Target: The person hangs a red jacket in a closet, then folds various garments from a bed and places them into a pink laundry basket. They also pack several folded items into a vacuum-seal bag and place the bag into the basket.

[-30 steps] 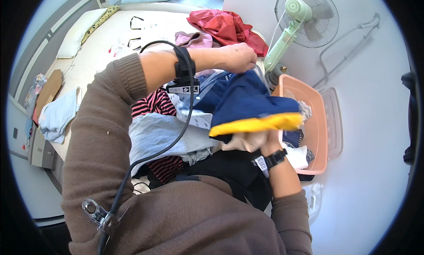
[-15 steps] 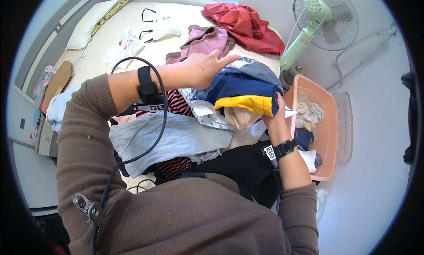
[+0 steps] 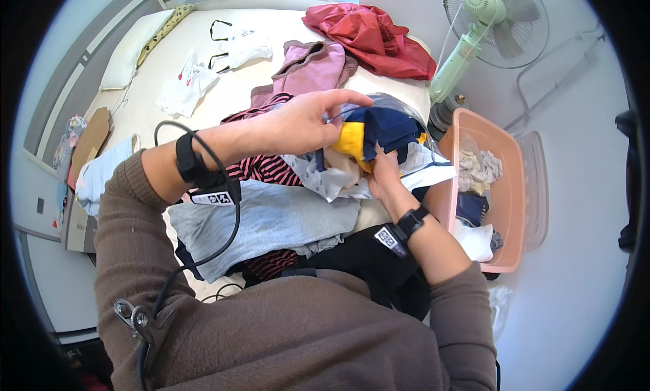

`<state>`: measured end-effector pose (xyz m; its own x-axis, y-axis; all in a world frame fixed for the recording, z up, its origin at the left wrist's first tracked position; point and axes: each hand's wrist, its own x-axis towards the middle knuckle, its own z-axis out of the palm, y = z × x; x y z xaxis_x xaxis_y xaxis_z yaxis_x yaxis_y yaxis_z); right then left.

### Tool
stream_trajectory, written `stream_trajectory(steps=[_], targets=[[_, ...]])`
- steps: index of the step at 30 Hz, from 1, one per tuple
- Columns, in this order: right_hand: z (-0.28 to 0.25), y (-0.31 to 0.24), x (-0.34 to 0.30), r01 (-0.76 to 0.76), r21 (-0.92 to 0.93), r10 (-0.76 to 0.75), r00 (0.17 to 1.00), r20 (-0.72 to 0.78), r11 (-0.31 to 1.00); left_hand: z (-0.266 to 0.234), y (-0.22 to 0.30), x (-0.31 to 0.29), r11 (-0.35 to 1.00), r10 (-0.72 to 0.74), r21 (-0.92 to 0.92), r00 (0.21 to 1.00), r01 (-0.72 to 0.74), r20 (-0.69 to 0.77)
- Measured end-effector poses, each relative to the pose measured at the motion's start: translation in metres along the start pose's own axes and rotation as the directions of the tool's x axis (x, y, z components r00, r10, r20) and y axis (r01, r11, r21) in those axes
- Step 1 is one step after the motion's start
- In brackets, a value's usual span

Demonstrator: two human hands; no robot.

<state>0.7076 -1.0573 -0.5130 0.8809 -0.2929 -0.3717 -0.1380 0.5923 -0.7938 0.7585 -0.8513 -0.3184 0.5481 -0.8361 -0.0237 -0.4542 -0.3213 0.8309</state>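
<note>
The blue and yellow cloth [image 3: 391,127] is between your left hand [image 3: 308,123], one finger stretched apart from the rest, and your right hand [image 3: 387,178], touching it; I can't tell if either hand grips. The edge of the orange tub [image 3: 454,134] is near your right wrist, and the bed [image 3: 183,35] opens wide to your left. White tags [image 3: 211,198] with black squares sit by your wrists, and a fan [image 3: 484,4] stands past the tub.

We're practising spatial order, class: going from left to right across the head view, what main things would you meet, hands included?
Brown cardboard piece, crumpled white bag, left hand, right hand, peach-coloured tub, translucent lid.
</note>
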Motion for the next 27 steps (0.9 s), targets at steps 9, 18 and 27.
stream_trajectory(steps=[9,18,27], targets=[[0.068,-0.029,-0.014,-0.089,0.301,0.060,0.993,0.107,0.949,-0.011,0.003,-0.002,0.973,-0.018,-0.232,0.998,0.004,-0.055],[0.045,-0.002,-0.009,-0.261,-0.565,0.482,0.828,0.285,0.783,-0.025,0.007,-0.004,0.977,0.063,0.145,0.857,-0.158,0.511],[-0.007,-0.064,-0.061,0.594,-0.727,-0.521,0.523,0.674,-0.345,0.004,-0.075,0.115,0.823,0.380,0.417,0.920,-0.385,0.100]])
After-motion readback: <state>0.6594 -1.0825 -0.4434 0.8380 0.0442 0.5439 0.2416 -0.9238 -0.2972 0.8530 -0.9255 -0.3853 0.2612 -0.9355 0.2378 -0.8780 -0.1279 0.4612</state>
